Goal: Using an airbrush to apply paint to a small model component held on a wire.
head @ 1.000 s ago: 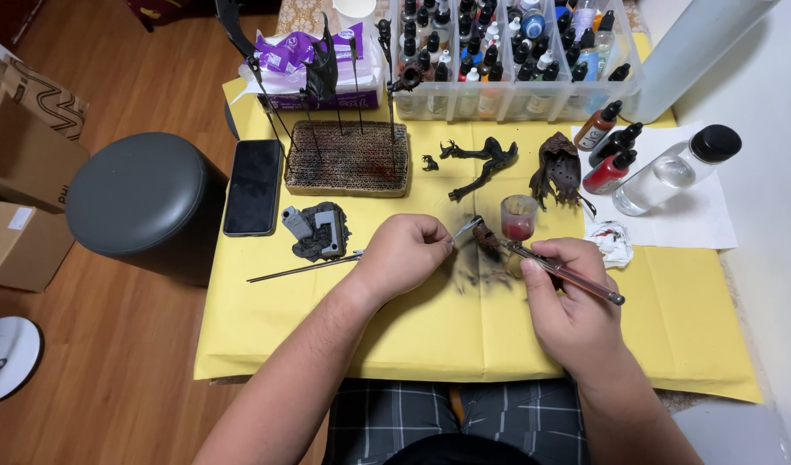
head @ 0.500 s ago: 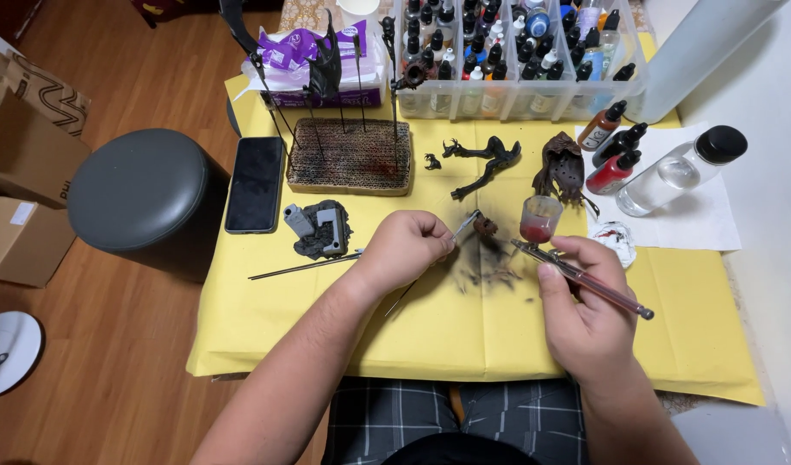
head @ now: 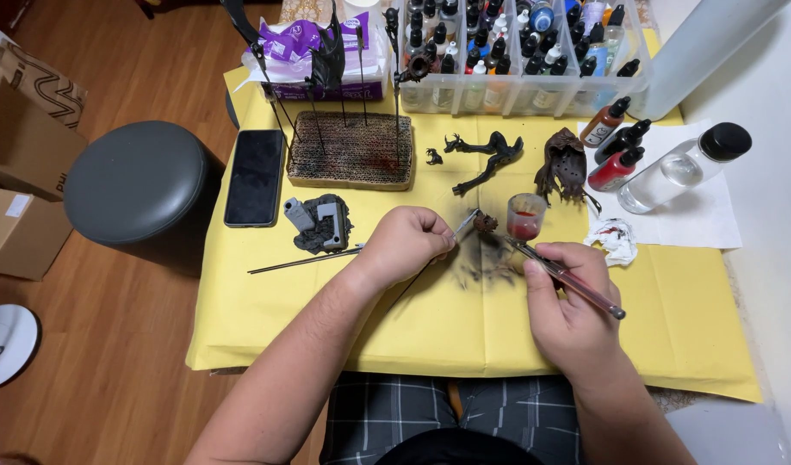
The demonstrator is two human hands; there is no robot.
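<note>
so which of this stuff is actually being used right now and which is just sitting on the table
In use:
left hand holding a thin stick with a small dark piece on its tip
right hand holding the airbrush
red paint cup on the airbrush

Lying about:
phone
cardboard block
grey model base
dark figure parts
clear bottle
paint bottle rack

My brush (head: 567, 277) has a glossy reddish handle and a metal ferrule. The bench (head: 688, 327) wears matt yellow cloth, sooty in the middle. The phone (head: 255, 176) is glossy glass; the stool (head: 137, 181) looks matt grey.

mini part (head: 485, 223) | dark brown, small, on stick | brush (head: 567, 279) | slim, angled, tip at part
</note>
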